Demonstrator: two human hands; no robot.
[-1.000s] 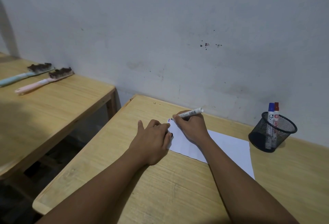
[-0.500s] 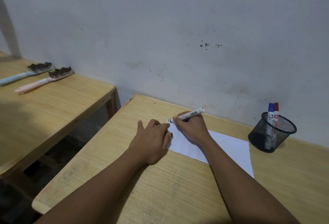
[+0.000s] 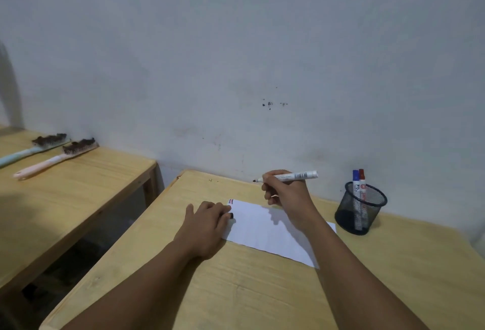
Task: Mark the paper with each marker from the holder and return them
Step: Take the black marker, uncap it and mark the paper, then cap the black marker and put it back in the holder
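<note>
The right hand [image 3: 286,193] grips a white uncapped marker [image 3: 287,177] above the white paper sheet [image 3: 265,230] — the left hand [image 3: 207,224] presses the sheet's corner, fingers curled. A small dark item beneath them — possibly the cap — is unclear.

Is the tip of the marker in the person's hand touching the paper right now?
No: the right hand holds the marker lifted above the desk, its dark tip pointing left, clear of the paper.
</note>
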